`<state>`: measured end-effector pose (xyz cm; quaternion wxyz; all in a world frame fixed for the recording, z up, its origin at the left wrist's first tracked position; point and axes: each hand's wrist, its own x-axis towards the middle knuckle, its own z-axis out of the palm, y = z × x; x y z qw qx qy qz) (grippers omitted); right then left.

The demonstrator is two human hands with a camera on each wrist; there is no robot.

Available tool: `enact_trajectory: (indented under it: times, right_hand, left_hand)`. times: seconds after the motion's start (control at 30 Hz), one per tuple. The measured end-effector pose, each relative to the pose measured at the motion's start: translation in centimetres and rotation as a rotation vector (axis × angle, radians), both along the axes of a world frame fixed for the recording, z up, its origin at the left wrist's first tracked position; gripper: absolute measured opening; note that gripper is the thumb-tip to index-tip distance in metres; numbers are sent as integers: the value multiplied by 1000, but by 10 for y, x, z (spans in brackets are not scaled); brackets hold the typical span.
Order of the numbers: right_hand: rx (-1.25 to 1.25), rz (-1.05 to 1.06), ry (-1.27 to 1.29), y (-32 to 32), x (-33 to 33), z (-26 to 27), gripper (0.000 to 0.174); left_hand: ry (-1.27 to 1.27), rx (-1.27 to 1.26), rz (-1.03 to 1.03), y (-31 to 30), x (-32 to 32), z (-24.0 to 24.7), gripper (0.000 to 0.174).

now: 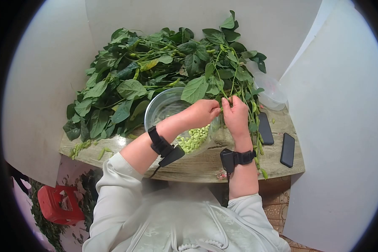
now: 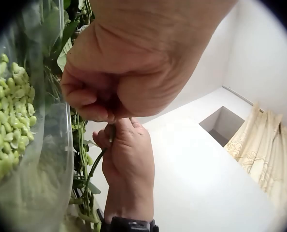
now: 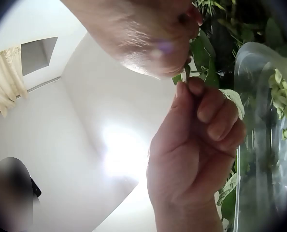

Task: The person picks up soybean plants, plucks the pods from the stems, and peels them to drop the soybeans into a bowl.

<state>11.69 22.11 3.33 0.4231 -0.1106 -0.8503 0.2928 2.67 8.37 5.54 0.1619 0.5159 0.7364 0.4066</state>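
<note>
Over the right rim of a clear bowl (image 1: 149,110) the two hands meet at a green bean stem. The left hand (image 1: 204,112) has its fingers curled and pinches a small green piece, probably a pod, its tip just showing in the right wrist view. My right hand (image 1: 236,117) grips the leafy stem (image 1: 223,86) between thumb and fingers; in the left wrist view the stem (image 2: 96,166) hangs down beside that hand. Shelled light green beans (image 1: 193,140) lie in the bowl, seen also as beans (image 2: 10,118) in the left wrist view.
A large heap of leafy bean plants (image 1: 130,86) covers the back of the wooden table (image 1: 214,168). On the right are a clear container (image 1: 271,94) and two dark phones (image 1: 287,150). Loose pods (image 1: 80,148) lie at left; a red stool (image 1: 61,206) stands on the floor.
</note>
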Motion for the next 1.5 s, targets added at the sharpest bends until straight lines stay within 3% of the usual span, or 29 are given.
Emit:
enact_trajectory:
  times: [0.17, 0.23, 0.33, 0.4, 0.5, 0.57, 0.63, 0.73, 0.83, 1.17, 1.43, 1.5]
  right_hand:
    - [53, -98, 24, 7, -6, -6, 25]
    - [82, -159, 91, 15, -5, -7, 26]
    - [-146, -95, 116, 11, 6, 5, 31]
    - [-136, -96, 203, 7, 10, 13, 31]
    - [-94, -165, 310, 2, 20, 28, 30]
    - [-199, -115, 480, 8, 27, 34, 29]
    - [-330, -135, 457, 10, 38, 45, 27]
    - [-578, 113, 738, 16, 49, 55, 24]
    - [-690, 143, 722, 12, 67, 72, 24]
    - [-589, 150, 750, -20, 108, 108, 26]
    - [-805, 189, 732, 11, 73, 49, 19]
    - [-801, 56, 739, 13, 73, 45, 20]
  left_hand:
    - [150, 40, 66, -10, 20, 8, 22]
    - [171, 11, -164, -19, 32, 15, 20]
    - [86, 41, -54, -27, 31, 17, 20]
    - [28, 53, 48, -33, 26, 20, 18]
    - [-5, 145, 45, -41, 22, 13, 16]
    - [-36, 129, 49, -47, 25, 14, 16]
    - [-73, 117, 50, -51, 26, 12, 17]
    - [-116, 139, 41, -53, 26, 5, 19]
    - [-139, 153, 25, -54, 27, 1, 19]
    - [-312, 210, -27, -55, 25, -14, 15]
    - [-332, 295, 27, -59, 16, -20, 16]
    - [-300, 276, 36, -59, 10, -22, 16]
